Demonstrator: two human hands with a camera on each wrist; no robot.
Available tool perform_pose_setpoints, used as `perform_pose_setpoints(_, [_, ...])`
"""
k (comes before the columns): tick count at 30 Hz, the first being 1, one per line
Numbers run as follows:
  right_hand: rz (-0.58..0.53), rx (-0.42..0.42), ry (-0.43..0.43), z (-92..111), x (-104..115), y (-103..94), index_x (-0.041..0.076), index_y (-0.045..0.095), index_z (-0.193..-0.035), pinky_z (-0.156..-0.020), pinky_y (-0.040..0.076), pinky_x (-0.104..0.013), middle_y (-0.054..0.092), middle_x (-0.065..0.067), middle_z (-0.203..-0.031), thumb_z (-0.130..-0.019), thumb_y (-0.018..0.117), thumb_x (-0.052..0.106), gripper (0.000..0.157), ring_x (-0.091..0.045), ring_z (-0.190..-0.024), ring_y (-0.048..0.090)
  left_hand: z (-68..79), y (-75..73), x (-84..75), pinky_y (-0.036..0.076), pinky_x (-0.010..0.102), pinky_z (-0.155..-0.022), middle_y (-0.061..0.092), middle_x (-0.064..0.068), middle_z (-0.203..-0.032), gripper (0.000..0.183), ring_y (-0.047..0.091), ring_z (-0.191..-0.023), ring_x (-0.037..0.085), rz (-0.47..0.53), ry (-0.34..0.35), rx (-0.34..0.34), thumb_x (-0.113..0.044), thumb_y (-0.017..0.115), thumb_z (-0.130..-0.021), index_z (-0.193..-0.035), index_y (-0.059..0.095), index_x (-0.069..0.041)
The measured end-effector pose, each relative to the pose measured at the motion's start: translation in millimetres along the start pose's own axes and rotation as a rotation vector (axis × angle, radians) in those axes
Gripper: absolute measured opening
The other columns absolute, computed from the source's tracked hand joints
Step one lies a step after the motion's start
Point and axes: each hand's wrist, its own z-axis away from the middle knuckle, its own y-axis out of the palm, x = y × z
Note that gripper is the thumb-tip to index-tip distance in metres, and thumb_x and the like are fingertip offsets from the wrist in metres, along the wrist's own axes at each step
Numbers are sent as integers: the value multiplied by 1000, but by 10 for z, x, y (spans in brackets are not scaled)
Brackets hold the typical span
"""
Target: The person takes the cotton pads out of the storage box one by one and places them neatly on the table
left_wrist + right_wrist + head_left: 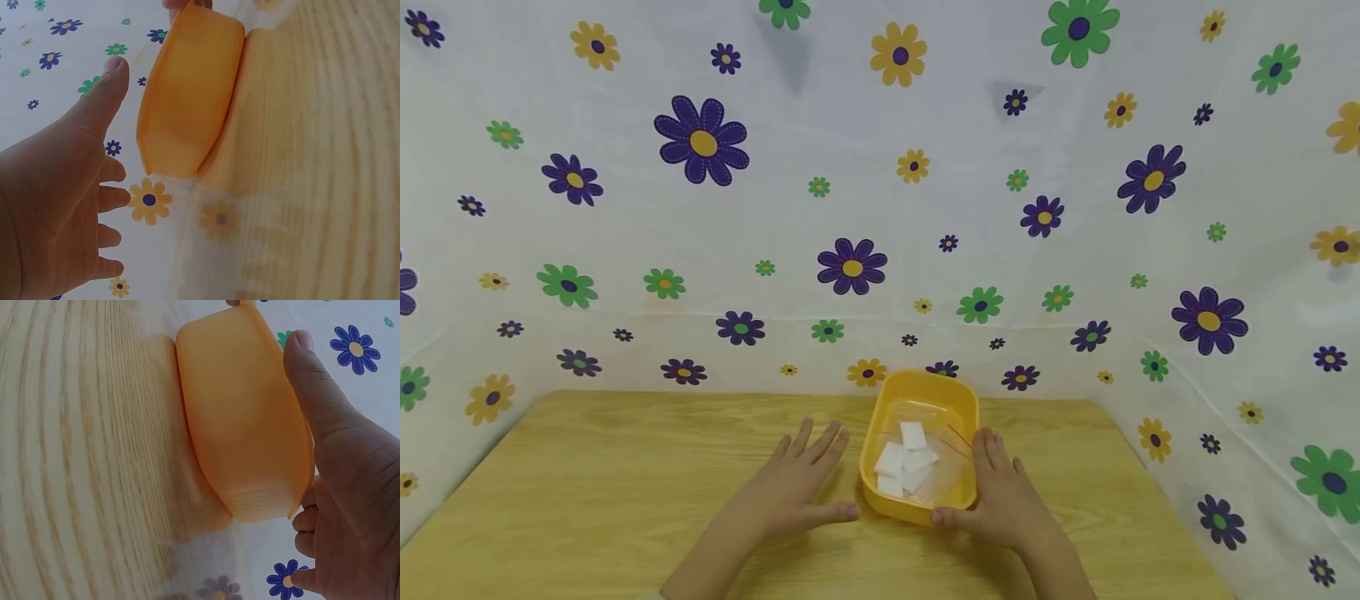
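A yellow plastic container [880, 502] with rounded corners rests on the wooden table, near its back edge. Inside it lie several white square pieces [913, 436] and clear plastic [946, 479] with thin red lines. My right hand [1011, 500] touches the container's right side, its fingers along the right rim and its thumb at the near right corner. To the left of the container, my left hand [797, 487] is held with fingers spread and nothing in its grasp. A small gap separates the left thumb from the container wall. Both wrist views show the container's smooth outer wall [194, 87].
The light wooden table [647, 467] extends left and right of the container. A white sheet [625, 225] printed with purple, green and yellow flowers hangs along the table's back and both sides, close behind the container.
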Motion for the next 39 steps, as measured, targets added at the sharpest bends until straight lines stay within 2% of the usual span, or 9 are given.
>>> perform_pose_setpoints(13, [-22, -1, 8, -30, 34, -6, -3, 6, -158, -122, 12, -59, 5, -22, -165, -64, 60, 91, 143, -36, -154, 5, -52, 64, -113, 16, 67, -118, 17, 8, -166, 95, 6, -152, 44, 17, 26, 15, -74, 48, -90, -159, 25, -13])
perform_pose_setpoints(19, [-31, 7, 34, -21, 39, -4, -1, 5, -158, -123, 11, -58, 4, -20, -166, -62, 61, 91, 145, -34, -154, 5, -105, 54, -138, 19, 66, -117, 18, 8, -166, 95, 8, -152, 43, 2, 18, -34, -76, 45, -90, -160, 22, -15])
perform_pose_setpoints(25, [-43, 2, 20, -20, 48, 8, -2, 5, -158, -122, 12, -58, 5, -21, -165, -62, 63, 90, 144, -35, -154, 5, -199, 101, -130, 17, 64, -119, 17, 7, -167, 99, 8, -152, 43, -10, 14, -1, -83, 34, -87, -161, 20, -18])
perform_pose_setpoints(32, [-53, 1, 21, 5, 52, -6, -2, 4, -158, -122, 12, -58, 3, -20, -165, -63, 63, 89, 144, -35, -154, 3, -365, 140, -132, 15, 64, -120, 16, 8, -167, 94, 6, -152, 43, -12, -11, -2, -77, 40, -91, -161, 18, -20])
perform_pose_setpoints(39, [-74, -7, 3, 12, 23, 10, -3, 2, -157, -121, 14, -59, 0, -21, -165, -65, 66, 86, 143, -36, -153, 2, -470, 179, -169, 16, 63, -120, 9, 8, -167, 104, 3, -152, 42, -50, -15, 9, -84, 35, -87, -162, 12, -15])
